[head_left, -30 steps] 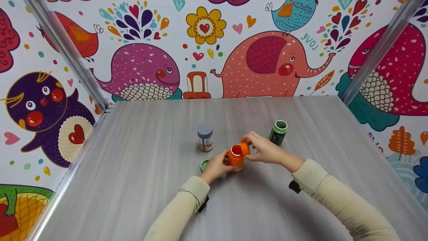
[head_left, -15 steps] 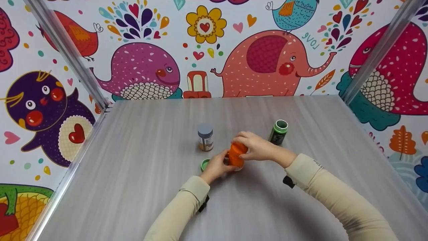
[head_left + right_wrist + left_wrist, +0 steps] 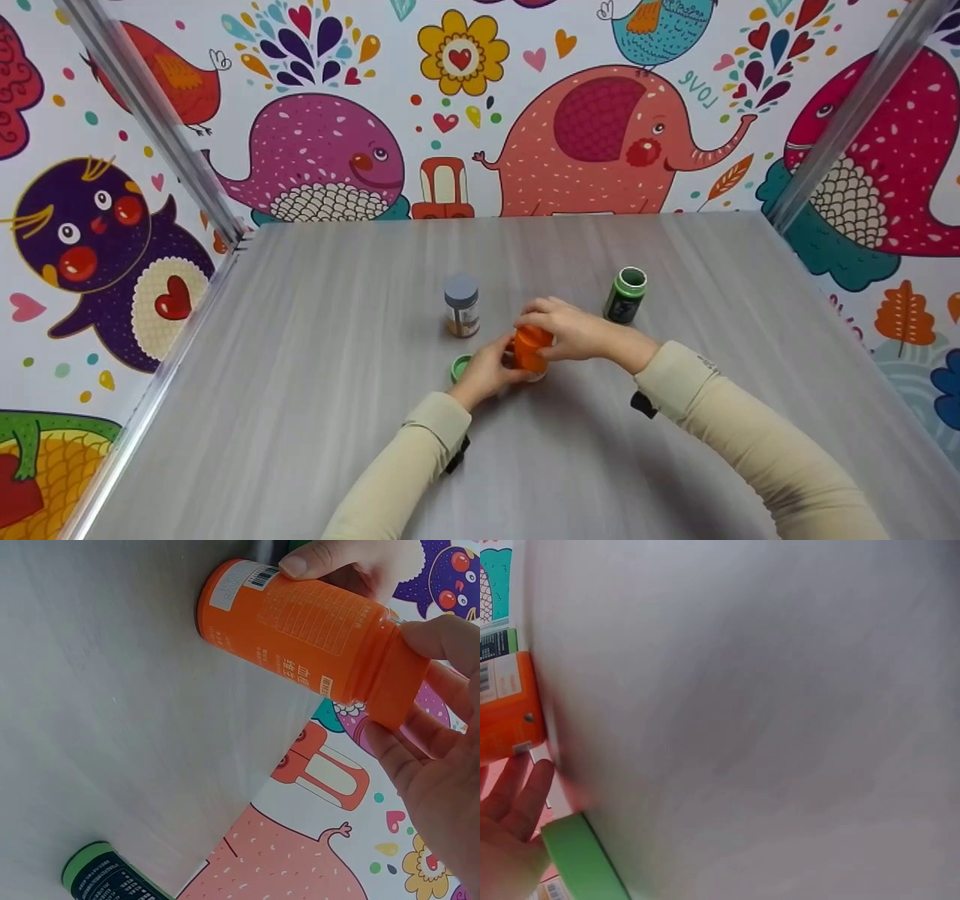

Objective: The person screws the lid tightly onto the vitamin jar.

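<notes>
In the head view an orange bottle point(image 3: 530, 358) stands upright on the table, mid-frame. My left hand point(image 3: 486, 373) grips its body from the left side. With thumb and fingertips, my right hand point(image 3: 577, 331) holds the orange cap point(image 3: 397, 676), which sits on the bottle's mouth in the right wrist view. Whether the cap's thread is engaged cannot be seen. A green lid point(image 3: 460, 366) lies beside my left hand, partly hidden by it. Behind my right hand stands an uncapped dark green bottle point(image 3: 624, 298).
A clear jar with a grey cap point(image 3: 461, 306) stands behind and left of the orange bottle. The grey wood-grain table point(image 3: 330, 337) ends at a cartoon-printed wall point(image 3: 450, 112), with metal posts point(image 3: 165, 127) at the corners.
My right hand has moved left and brought the orange cap from beside the bottle's open mouth onto it. My left hand has stayed around the bottle.
</notes>
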### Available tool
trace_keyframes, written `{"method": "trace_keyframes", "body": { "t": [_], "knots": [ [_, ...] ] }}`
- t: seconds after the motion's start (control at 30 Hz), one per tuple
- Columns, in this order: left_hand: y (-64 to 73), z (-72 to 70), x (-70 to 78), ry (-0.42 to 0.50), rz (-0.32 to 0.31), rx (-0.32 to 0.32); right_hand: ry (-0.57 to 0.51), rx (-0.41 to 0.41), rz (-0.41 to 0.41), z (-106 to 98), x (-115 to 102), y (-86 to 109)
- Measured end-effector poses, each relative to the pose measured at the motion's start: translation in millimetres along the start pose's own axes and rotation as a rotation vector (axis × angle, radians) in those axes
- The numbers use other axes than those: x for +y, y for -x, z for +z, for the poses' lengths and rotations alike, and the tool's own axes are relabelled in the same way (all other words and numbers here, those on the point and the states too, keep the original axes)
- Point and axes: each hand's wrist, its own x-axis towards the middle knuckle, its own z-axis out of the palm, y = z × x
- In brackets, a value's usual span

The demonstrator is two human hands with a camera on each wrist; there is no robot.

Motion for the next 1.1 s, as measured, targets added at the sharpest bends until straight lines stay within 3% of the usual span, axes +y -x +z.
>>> {"method": "trace_keyframes", "body": {
  "t": [0.57, 0.73, 0.93, 1.1],
  "knots": [
    [-0.5, -1.7, 0.6, 0.021, -0.002, -0.010, -0.001, -0.002, 0.040, 0.3, -1.3, -1.9],
    [0.1, -1.5, 0.3, 0.011, -0.017, -0.014, 0.020, 0.049, 0.057, 4.2, -1.1, -0.8],
    [-0.7, -1.1, -0.9, 0.025, 0.008, -0.018, 0.048, 0.135, 0.070, 11.2, 0.3, 0.6],
    [-0.9, -1.0, -1.2, 0.030, 0.012, -0.019, 0.025, 0.155, 0.116, 13.5, -0.2, 1.3]
  ]
}}
